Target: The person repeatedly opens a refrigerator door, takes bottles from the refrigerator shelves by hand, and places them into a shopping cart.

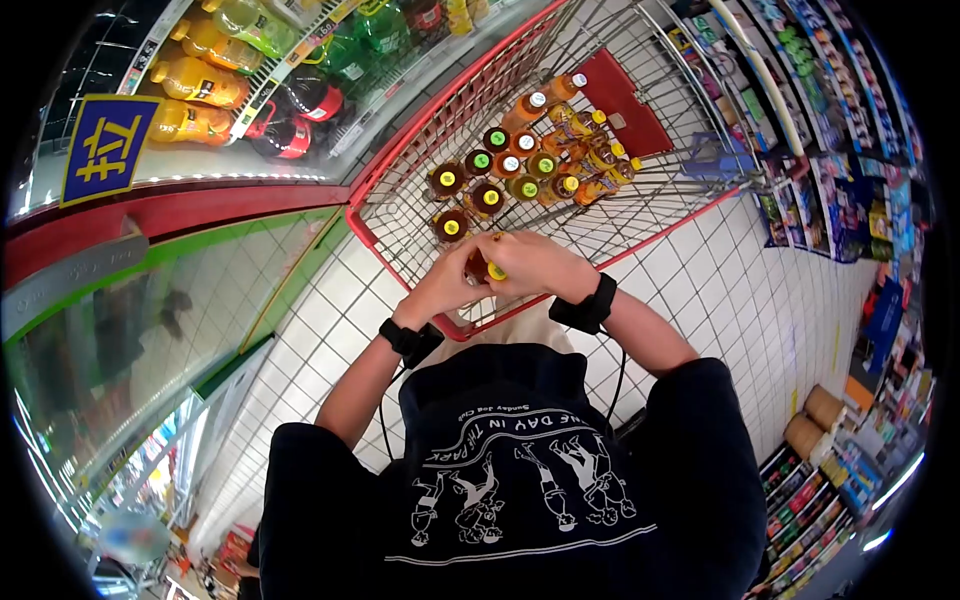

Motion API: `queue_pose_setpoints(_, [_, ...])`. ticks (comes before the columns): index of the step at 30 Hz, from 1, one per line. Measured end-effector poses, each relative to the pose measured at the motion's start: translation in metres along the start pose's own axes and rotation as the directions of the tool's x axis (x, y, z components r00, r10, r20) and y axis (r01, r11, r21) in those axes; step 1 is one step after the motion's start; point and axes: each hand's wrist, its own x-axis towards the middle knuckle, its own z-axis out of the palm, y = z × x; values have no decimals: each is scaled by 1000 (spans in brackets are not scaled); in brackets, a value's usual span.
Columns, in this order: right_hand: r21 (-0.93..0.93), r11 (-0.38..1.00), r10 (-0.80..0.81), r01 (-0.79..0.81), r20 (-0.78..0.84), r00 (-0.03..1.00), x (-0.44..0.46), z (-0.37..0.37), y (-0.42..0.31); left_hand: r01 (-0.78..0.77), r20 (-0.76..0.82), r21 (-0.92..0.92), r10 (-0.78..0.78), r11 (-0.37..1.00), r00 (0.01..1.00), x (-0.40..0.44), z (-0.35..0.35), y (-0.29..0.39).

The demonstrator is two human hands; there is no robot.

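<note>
Above the near end of a shopping cart, both hands meet around a dark amber drink bottle with a yellow cap. My left hand wraps the bottle from the left. From the right, my right hand closes on it near the cap. Fingers cover much of the bottle. Just beyond, several dark bottles with yellow caps stand upright in the cart. Farther in are bottles with green caps, white-capped orange bottles and orange-labelled bottles lying on their sides.
At upper left, a cooler shelf holds orange, green and dark drinks. Its glass door has a blue sign. Snack shelves line the right side. White tiles cover the floor. The cart has a red panel.
</note>
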Motion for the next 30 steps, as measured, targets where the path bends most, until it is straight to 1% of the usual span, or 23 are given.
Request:
queue_pose_setpoints(1, [-66,997,46,-41,85,995,2,-4,5,34,-11,-47,-34,998,999,7,6,3])
queue_pose_setpoints(2, [-52,998,38,-32,113,993,3,-2,14,55,-23,-67,-56,996,998,16,14,-3])
queue_pose_setpoints(4, [-172,983,100,-57,254,962,5,10,38,-68,-110,-55,62,996,992,33,35,-27])
queue_pose_setpoints(5, [-178,981,125,-79,262,957,7,17,51,-1,-127,-70,-8,998,992,40,43,-35])
queue_pose_setpoints(6, [-181,981,115,-65,286,951,9,16,60,4,-146,-88,-17,996,989,48,47,-38])
queue_pose_setpoints(8, [-178,984,50,14,352,935,15,17,77,72,-121,79,-62,994,991,61,53,-44])
queue_pose_setpoints(9, [-221,975,88,3,401,912,19,25,89,22,-228,-14,-25,1000,973,67,63,-56])
queue_pose_setpoints(10, [-220,975,83,13,419,904,21,35,103,27,-239,-30,-34,999,970,75,69,-69])
queue_pose_setpoints(12, [-220,975,66,35,435,898,22,54,131,175,-144,59,-165,983,976,92,78,-91])
queue_pose_setpoints(13, [-213,968,-32,132,419,907,24,58,141,113,-300,124,-71,986,951,96,86,-90])
queue_pose_setpoints(14, [-214,967,-31,138,437,899,26,62,151,114,-307,105,-77,988,949,100,88,-92])
queue_pose_setpoints(16, [-341,924,31,171,514,857,26,74,166,230,-364,178,-154,957,919,107,97,-100])
queue_pose_setpoints(18, [-306,940,35,152,531,847,27,79,178,253,-335,162,-188,954,923,117,101,-111])
queue_pose_setpoints(20, [-310,949,116,64,531,840,34,70,174,378,-326,142,-317,915,891,125,103,-113])
queue_pose_setpoints(21, [-271,960,74,66,477,876,30,77,184,365,-391,122,-293,923,872,130,110,-121])
queue_pose_setpoints(22, [-270,961,83,59,486,870,30,78,189,365,-383,112,-299,924,874,135,115,-130])
queue_pose_setpoints(24, [-281,959,194,-44,532,824,31,85,196,367,-362,134,-299,921,883,143,122,-155])
queue_pose_setpoints(26, [-273,961,198,-43,571,797,33,87,198,399,-335,148,-334,905,881,150,132,-175])
queue_pose_setpoints(28, [-200,971,220,-130,537,814,33,94,205,415,-422,151,-322,897,848,148,130,-173])
queue_pose_setpoints(29, [-175,968,249,-182,546,800,35,97,208,378,-457,111,-291,919,841,148,129,-170])
queue_pose_setpoints(30, [-171,968,248,-184,546,800,37,100,212,381,-455,112,-293,918,841,149,129,-174])
